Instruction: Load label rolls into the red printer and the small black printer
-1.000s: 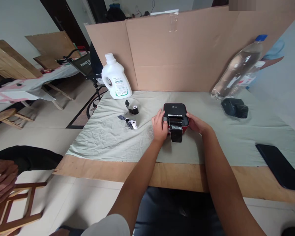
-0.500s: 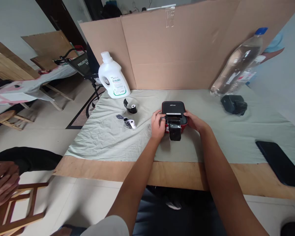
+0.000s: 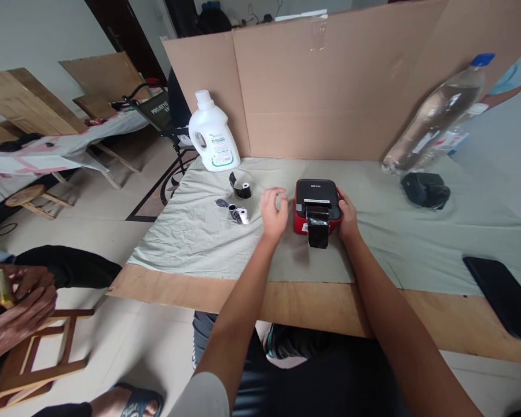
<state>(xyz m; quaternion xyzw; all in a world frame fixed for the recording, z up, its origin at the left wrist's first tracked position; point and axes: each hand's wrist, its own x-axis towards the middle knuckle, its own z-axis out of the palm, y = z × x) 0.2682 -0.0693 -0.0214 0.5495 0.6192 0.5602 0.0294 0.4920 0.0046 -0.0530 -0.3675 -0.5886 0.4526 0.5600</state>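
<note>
A black and red label printer [image 3: 316,192] sits on the pale green cloth, with a strip of black film [image 3: 318,234] hanging from its front. My right hand [image 3: 348,214] grips the printer's right side. Off the left side, apart from the printer, my left hand [image 3: 274,211] is raised with fingers curved and apart, holding nothing. Further left lie a roll with black film [image 3: 243,190] and, nearer me, small rolls, one of them white [image 3: 243,216], with dark film.
A white detergent bottle [image 3: 217,139] stands at the back left before a cardboard panel [image 3: 304,92]. On the right are a large plastic bottle [image 3: 443,110], a black wrapped object [image 3: 425,190] and a black phone-like slab [image 3: 503,295]. Another person's hands [image 3: 26,301] show at the left.
My left hand has let go of the printer's left side and moved away to the left. My right hand stays on the printer. The whole view has shifted slightly.
</note>
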